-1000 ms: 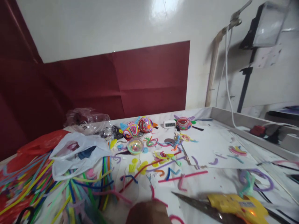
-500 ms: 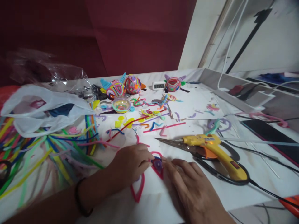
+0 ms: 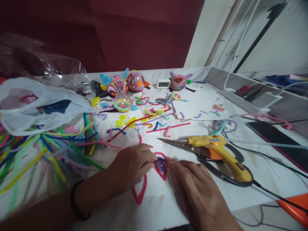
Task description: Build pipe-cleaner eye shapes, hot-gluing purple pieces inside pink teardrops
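Note:
A teardrop loop of pink pipe cleaner (image 3: 165,175) with a blue and purple middle lies on the white paper between my two hands. My left hand (image 3: 136,165) pinches its left edge with thumb and fingertips. At its right edge are the fingertips of my right hand (image 3: 197,189), closed together and touching the rim, the rest of the hand resting on the paper. A second pink pipe-cleaner loop (image 3: 140,195) sits below my left hand, partly hidden by it. Right of the loops lie scissors (image 3: 179,146) and a yellow glue gun (image 3: 226,157) with an orange light on.
Many loose pipe cleaners (image 3: 60,150) and a white plastic bag (image 3: 45,109) lie at left. Decorated balls (image 3: 137,81), a clear bowl (image 3: 123,103) and a small digital clock (image 3: 163,84) stand at the back. A phone (image 3: 279,138) and cables are at right.
The view has shifted slightly. The pink loop has turned a little and shows more of its purple middle. Both hands stay at its edges.

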`<state>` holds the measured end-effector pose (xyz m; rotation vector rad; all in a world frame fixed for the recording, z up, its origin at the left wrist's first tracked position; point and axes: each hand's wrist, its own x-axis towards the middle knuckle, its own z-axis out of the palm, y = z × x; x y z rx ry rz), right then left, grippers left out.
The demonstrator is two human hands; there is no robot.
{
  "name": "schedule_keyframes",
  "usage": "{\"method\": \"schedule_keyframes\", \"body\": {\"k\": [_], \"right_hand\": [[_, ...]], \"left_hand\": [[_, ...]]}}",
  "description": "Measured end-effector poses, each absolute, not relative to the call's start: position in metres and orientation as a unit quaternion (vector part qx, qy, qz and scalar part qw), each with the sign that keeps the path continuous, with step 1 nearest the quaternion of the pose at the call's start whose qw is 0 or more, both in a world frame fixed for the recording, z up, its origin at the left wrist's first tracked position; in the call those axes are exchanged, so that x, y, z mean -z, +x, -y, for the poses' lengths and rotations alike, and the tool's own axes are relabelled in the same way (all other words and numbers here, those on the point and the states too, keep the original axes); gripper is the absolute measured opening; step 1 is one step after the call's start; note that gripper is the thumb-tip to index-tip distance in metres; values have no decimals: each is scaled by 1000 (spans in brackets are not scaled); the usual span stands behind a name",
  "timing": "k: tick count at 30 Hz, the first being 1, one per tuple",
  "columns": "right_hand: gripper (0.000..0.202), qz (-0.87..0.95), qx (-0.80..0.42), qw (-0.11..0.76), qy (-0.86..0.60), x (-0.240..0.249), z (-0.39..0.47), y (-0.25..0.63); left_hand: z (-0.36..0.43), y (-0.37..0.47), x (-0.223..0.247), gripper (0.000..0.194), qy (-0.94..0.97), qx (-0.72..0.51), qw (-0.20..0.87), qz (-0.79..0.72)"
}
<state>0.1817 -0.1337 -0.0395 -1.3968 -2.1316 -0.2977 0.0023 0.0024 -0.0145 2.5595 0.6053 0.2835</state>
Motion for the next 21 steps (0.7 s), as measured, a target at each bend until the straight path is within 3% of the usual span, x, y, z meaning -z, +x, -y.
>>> {"method": "schedule_keyframes", "body": {"k": [14,21], "right_hand": [[38,789,85,298,-531,43,134,183],[39,783,94,302,-536,44,135,183]], "left_hand": [[-1,1,13,18,943,-108,229,-214],[-2,1,12,28,957,-103,199,-184]]}}
